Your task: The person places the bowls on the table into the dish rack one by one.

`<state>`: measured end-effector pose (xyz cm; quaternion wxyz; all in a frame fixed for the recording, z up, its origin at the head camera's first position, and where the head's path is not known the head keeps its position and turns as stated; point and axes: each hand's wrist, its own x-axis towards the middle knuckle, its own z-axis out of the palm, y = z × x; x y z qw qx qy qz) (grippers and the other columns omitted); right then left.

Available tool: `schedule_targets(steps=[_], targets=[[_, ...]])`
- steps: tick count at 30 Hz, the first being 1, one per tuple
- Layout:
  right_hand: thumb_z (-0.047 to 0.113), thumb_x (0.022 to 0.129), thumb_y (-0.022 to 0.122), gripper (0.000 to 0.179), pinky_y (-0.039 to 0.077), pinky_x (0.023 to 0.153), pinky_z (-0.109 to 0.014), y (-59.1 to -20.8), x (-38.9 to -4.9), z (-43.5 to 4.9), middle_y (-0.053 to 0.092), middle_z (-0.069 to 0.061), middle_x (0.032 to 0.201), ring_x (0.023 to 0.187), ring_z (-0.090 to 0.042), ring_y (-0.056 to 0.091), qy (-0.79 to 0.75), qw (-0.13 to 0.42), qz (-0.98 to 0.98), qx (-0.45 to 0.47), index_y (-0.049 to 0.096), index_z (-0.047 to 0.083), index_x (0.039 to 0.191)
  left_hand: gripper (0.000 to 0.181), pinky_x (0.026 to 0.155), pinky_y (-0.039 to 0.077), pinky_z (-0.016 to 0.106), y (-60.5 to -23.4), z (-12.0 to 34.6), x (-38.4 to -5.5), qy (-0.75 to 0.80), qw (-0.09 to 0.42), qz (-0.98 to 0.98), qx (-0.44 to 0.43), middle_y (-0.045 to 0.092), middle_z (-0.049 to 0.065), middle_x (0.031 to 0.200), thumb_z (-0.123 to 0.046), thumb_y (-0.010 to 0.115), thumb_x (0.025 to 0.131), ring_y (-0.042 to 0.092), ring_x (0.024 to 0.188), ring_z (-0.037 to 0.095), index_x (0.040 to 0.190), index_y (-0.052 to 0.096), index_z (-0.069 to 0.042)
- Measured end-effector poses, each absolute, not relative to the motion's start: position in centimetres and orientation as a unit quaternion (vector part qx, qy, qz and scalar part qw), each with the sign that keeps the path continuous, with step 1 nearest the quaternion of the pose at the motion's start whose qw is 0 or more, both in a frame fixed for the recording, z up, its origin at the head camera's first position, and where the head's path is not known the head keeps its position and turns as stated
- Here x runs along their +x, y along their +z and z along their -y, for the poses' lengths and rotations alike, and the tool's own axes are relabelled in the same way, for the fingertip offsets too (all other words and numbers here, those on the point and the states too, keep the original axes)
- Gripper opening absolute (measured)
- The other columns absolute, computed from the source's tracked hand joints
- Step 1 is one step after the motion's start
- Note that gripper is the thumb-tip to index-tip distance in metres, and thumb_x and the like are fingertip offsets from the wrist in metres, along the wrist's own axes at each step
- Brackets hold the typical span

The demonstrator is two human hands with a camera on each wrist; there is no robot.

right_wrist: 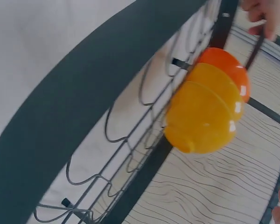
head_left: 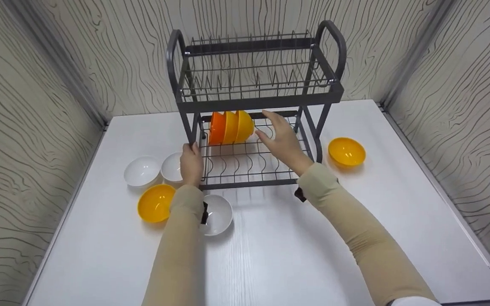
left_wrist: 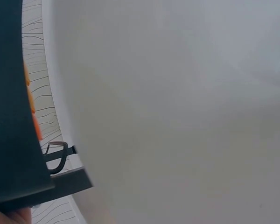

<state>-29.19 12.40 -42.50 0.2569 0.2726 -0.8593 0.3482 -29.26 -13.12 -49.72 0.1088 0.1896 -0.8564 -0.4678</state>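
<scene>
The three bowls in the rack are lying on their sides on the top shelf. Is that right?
Not up top: the head view shows the three bowls lying on their sides on the lower shelf of the rack.

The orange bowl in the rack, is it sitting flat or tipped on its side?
Tipped on its side: the orange bowl stands on edge on the lower shelf, beside two yellow bowls turned the same way.
</scene>
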Motion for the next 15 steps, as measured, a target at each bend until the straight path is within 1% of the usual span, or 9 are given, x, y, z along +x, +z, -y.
schedule_targets(steps=[2,4,7,9,10,13,15], targets=[[0.017,0.086,0.064,0.043,0.041,0.104,-0.034,-42.5,-28.3,-13.3,0.058,-0.014,0.124,0.117,-0.027,0.053,0.363,0.328,0.821,0.295,0.051,0.001,0.125,0.039,0.078,0.049,0.042,-49.7,13.1,-29.2,-0.469,0.107,0.856,0.189,0.061,0.015,0.1,-0.037,0.03,0.1,0.057,0.087,0.027,0.114,0.047,-0.005],[0.007,0.082,0.066,0.037,0.043,0.101,-0.031,-42.6,-27.5,-14.4,0.062,-0.017,0.115,0.11,-0.028,0.057,0.378,0.392,0.779,0.31,0.057,-0.002,0.117,0.039,0.077,0.049,0.042,-49.8,13.0,-29.2,-0.471,0.104,0.856,0.187,0.061,0.014,0.099,-0.037,0.03,0.1,0.056,0.087,0.026,0.114,0.047,-0.005],[-0.002,0.077,0.066,0.033,0.044,0.099,-0.027,-42.7,-26.7,-16.3,0.064,-0.019,0.108,0.104,-0.03,0.059,0.399,0.455,0.735,0.307,0.06,-0.005,0.109,0.038,0.075,0.048,0.04,-49.9,12.9,-29.1,-0.474,0.107,0.854,0.185,0.06,0.014,0.096,-0.037,0.03,0.1,0.055,0.085,0.025,0.112,0.047,-0.005],[-0.005,0.077,0.065,0.031,0.044,0.099,-0.025,-42.7,-26.5,-17.7,0.064,-0.02,0.106,0.102,-0.029,0.059,0.408,0.479,0.722,0.286,0.06,-0.005,0.107,0.038,0.074,0.048,0.04,-49.9,12.8,-29.1,-0.474,0.112,0.853,0.185,0.059,0.013,0.094,-0.037,0.03,0.1,0.054,0.083,0.025,0.111,0.047,-0.006],[-0.006,0.077,0.064,0.031,0.044,0.099,-0.024,-42.7,-26.4,-18.4,0.064,-0.019,0.106,0.102,-0.028,0.059,0.416,0.483,0.722,0.269,0.06,-0.005,0.107,0.038,0.074,0.048,0.039,-49.9,12.9,-29.1,-0.476,0.113,0.852,0.185,0.059,0.013,0.093,-0.038,0.03,0.1,0.054,0.083,0.025,0.111,0.047,-0.006],[-0.008,0.078,0.063,0.028,0.043,0.097,-0.021,-42.5,-26.1,-20.5,0.064,-0.019,0.105,0.102,-0.022,0.059,0.444,0.485,0.725,0.207,0.06,-0.006,0.106,0.038,0.074,0.048,0.039,-49.9,13.0,-29.2,-0.478,0.116,0.851,0.184,0.06,0.012,0.093,-0.039,0.031,0.1,0.055,0.083,0.024,0.111,0.047,-0.006],[-0.008,0.079,0.061,0.026,0.042,0.096,-0.019,-42.6,-26.2,-21.8,0.064,-0.02,0.105,0.101,-0.023,0.058,0.461,0.476,0.73,0.166,0.059,-0.007,0.106,0.038,0.074,0.048,0.039,-49.9,13.1,-29.2,-0.48,0.115,0.85,0.184,0.06,0.012,0.094,-0.039,0.03,0.1,0.055,0.084,0.024,0.111,0.047,-0.006]])
